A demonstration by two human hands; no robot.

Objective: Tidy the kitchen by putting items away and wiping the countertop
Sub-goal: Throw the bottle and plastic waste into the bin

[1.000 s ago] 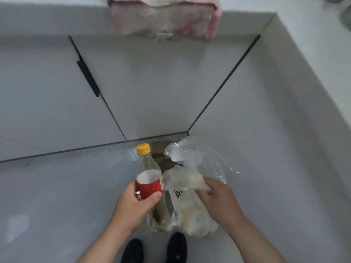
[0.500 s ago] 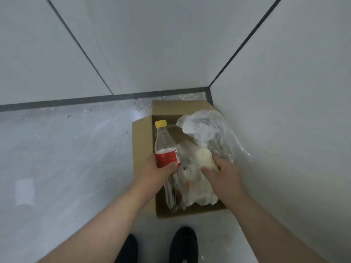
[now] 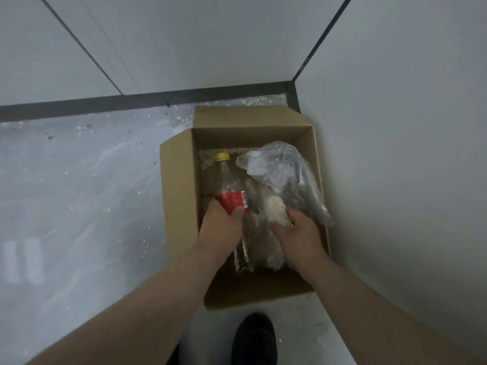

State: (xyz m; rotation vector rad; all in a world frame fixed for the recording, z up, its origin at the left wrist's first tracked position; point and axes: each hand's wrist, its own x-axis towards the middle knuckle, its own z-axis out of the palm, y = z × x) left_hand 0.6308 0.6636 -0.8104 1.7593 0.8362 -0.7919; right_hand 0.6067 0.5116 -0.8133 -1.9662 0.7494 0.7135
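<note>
- cardboard box [image 3: 179,206] stands open on the grey floor [image 3: 79,193], tucked into the corner where two pale cabinet fronts [image 3: 184,35] meet, its right wall just beside the right-hand panel
- box flaps are folded out at the far side and the left side; small pale crumbs or pellets lie on the box bottom near the far wall and are scattered on the floor around the far left corner
- left hand [image 3: 221,227] is inside the box, its grip wrapped around the lower part of a clear plastic bottle [image 3: 229,180], thumb across the red label
- bottle has a yellow cap and a red label with a barcode strip; it leans with the cap toward the far wall of the box and looks mostly empty
- right hand [image 3: 297,233] is also inside the box, its grip pinched on a crumpled clear plastic bag [image 3: 284,175], the fingers closed over a pale lump inside the film
- bag fills the right half of the box, touching the bottle on its left and rising above the right wall's rim at its loose upper end; what else it holds is too blurred to tell
- both bare forearms reach down from the lower corners of the view
- one black shoe [image 3: 254,338] stands on the floor just in front of the near box wall
</note>
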